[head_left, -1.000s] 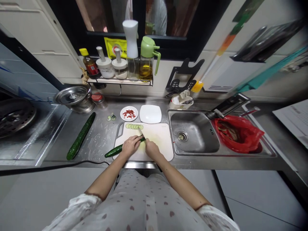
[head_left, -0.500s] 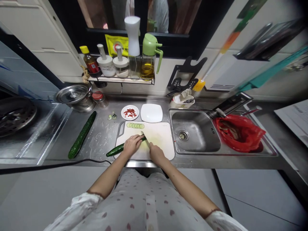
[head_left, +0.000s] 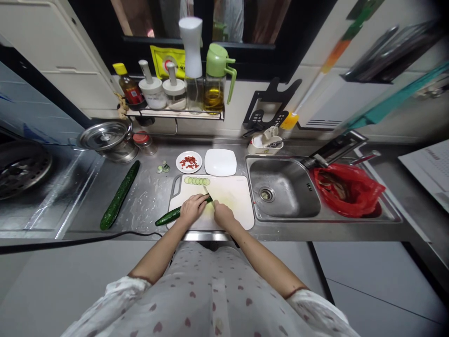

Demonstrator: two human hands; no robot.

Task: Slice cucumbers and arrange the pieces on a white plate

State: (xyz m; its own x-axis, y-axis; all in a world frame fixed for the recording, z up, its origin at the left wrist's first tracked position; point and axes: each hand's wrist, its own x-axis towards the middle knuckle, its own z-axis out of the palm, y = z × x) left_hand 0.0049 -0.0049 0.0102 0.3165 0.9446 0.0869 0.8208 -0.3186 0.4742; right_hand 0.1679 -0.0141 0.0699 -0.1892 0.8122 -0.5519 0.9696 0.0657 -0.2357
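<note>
My left hand [head_left: 192, 208] is closed over a cut cucumber [head_left: 168, 217], whose uncut end sticks out to the left past the white cutting board [head_left: 238, 196]. In my right hand [head_left: 223, 215] is a kitchen knife [head_left: 208, 193], its blade at the cucumber's cut end, close to my left fingertips. Most of the handle is hidden by my fingers. A row of overlapping cucumber slices [head_left: 197, 180] lies along the board's far edge. Behind the board stand a small plate [head_left: 180, 167] with chopped red pieces and a white square dish [head_left: 220, 162].
A whole cucumber [head_left: 119, 195] and small cucumber ends [head_left: 163, 167] lie on the counter to the left. At right is the sink [head_left: 286, 187], with a red plastic bag [head_left: 351, 192] beside it. A lidded pot [head_left: 108, 140] and a seasoning shelf [head_left: 175, 113] are at the back.
My right hand and the knife have shifted slightly left, toward my left hand. The left hand still holds the cucumber, and the slice row looks the same. The whole view moved a little.
</note>
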